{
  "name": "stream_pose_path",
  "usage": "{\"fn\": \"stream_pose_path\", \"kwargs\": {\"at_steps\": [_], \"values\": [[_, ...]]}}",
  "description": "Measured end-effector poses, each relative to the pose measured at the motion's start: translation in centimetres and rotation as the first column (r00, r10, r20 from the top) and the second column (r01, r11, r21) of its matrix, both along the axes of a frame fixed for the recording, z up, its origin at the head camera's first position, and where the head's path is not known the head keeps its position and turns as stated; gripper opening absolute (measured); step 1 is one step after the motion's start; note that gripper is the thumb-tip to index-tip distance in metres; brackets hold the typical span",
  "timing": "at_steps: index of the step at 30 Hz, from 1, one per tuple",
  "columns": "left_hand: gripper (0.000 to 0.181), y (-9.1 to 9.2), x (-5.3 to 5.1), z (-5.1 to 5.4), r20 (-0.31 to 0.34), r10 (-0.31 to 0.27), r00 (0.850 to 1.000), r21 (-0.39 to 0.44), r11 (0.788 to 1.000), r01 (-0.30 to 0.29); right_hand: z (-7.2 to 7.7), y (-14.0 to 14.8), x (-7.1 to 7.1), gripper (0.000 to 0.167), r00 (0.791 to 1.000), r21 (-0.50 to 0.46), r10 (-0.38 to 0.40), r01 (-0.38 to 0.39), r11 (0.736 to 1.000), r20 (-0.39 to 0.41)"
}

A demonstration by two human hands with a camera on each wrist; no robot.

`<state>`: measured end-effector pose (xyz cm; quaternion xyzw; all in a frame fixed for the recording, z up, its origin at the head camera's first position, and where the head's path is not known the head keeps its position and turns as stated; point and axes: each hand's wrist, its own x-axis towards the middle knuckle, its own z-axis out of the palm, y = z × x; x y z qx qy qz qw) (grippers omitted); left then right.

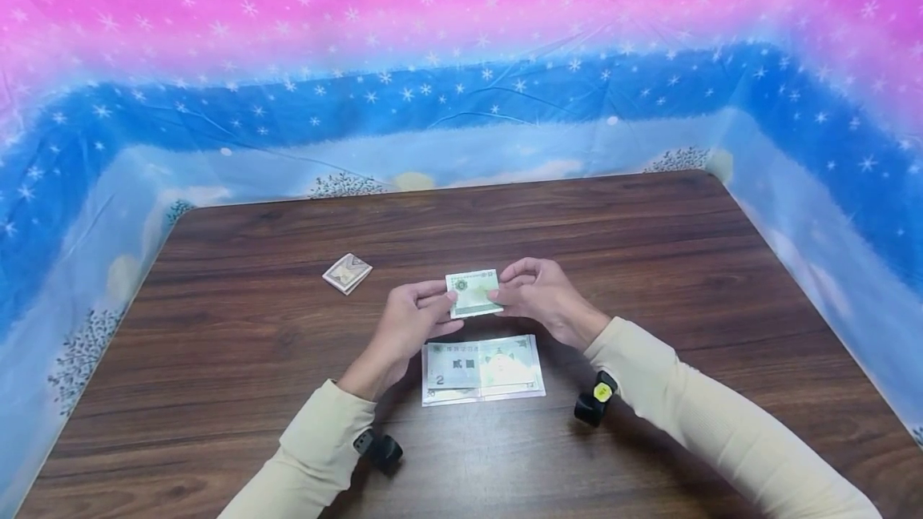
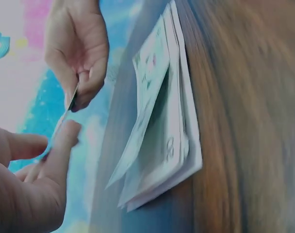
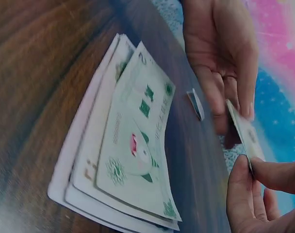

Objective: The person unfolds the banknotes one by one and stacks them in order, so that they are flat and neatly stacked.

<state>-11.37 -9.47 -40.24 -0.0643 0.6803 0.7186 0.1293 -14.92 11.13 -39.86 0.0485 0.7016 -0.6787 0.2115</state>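
Note:
Between both hands, above the table, is a small green banknote [image 1: 474, 299], looking folded to a short rectangle. My left hand [image 1: 409, 322] pinches its left edge, thumb on top. At the opposite edge, my right hand [image 1: 542, 299] pinches it between thumb and fingers. Just below the hands in the head view lies a stack of banknotes [image 1: 508, 381]. Its top green note [image 3: 138, 131] has a cartoon face printed on it; in the right wrist view it shows a crease and curls up from the notes beneath.
A folded brownish banknote [image 1: 348, 273] rests on the wooden table [image 1: 238, 343], left of the hands and farther back. A pink and blue snowflake-patterned cloth [image 1: 433, 94] hangs around the table's far and side edges.

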Motion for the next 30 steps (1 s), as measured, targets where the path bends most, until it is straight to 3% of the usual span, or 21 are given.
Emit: {"fn": "stream_pose_path", "kwargs": {"at_steps": [5,9,15,23,30], "values": [[0.035,0.2,0.0,0.2,0.060,0.055,0.997,0.116,0.991,-0.061,-0.1,-0.1,0.6,0.022,0.999,-0.010,0.014,-0.014,1.000,-0.030],[0.037,0.2,0.2,0.5,0.060,0.021,0.998,0.146,0.989,-0.030,0.1,-0.2,1.0,0.034,0.999,-0.018,0.041,-0.042,0.999,-0.027],[0.037,0.1,0.2,0.7,0.018,-0.055,0.998,0.175,0.983,0.051,0.5,-0.5,1.7,0.056,0.988,-0.057,0.149,-0.151,0.987,-0.031],[0.034,0.3,0.0,0.6,0.003,-0.077,0.997,0.179,0.981,0.075,0.9,-0.5,2.0,0.060,0.977,-0.040,0.205,-0.208,0.977,-0.067],[0.040,-0.1,0.2,0.9,-0.012,-0.084,0.996,0.184,0.979,0.084,1.5,0.4,2.1,0.054,0.977,-0.189,0.212,-0.207,0.960,0.004]]}}
